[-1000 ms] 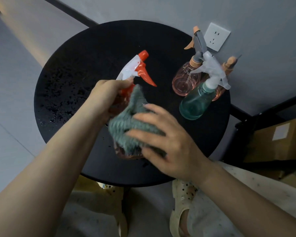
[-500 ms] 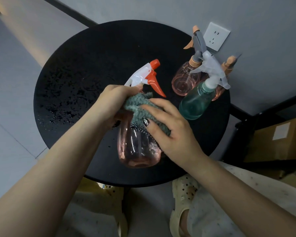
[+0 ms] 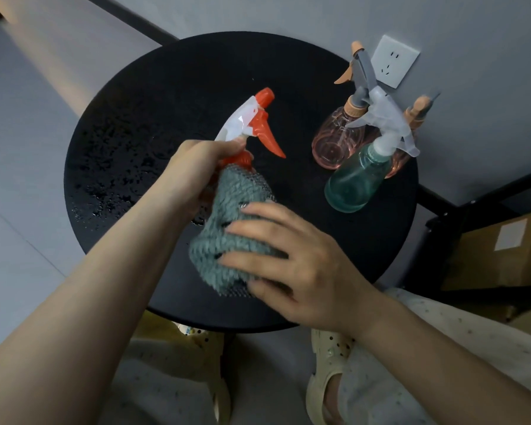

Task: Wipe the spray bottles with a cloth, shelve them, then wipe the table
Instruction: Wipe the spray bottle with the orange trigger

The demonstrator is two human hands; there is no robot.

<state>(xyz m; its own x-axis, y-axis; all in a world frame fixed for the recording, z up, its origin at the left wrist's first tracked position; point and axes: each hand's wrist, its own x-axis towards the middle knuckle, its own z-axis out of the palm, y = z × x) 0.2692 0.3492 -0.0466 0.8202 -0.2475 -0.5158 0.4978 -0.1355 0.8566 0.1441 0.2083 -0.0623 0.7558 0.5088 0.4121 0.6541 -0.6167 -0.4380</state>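
Observation:
My left hand (image 3: 193, 170) grips the neck of a spray bottle with an orange and white trigger head (image 3: 252, 124), held above the round black table (image 3: 166, 87). A grey-green cloth (image 3: 233, 216) covers the bottle's body and hides it. My right hand (image 3: 292, 265) holds the cloth against the bottle, fingers curled around it. At the table's back right stand a teal spray bottle (image 3: 353, 182) with a white head and two pink spray bottles (image 3: 334, 139) with orange and grey heads, one mostly hidden behind the teal one.
Water droplets (image 3: 111, 179) spread over the table's left side. A wall socket (image 3: 394, 61) sits on the grey wall behind the bottles. A dark shelf frame (image 3: 460, 222) with a cardboard box (image 3: 503, 250) stands at the right. My legs and sandals are below the table.
My right hand slid the cloth down from the bottle's shoulder over its whole body, which is now hidden. The bottle's head shifted slightly left.

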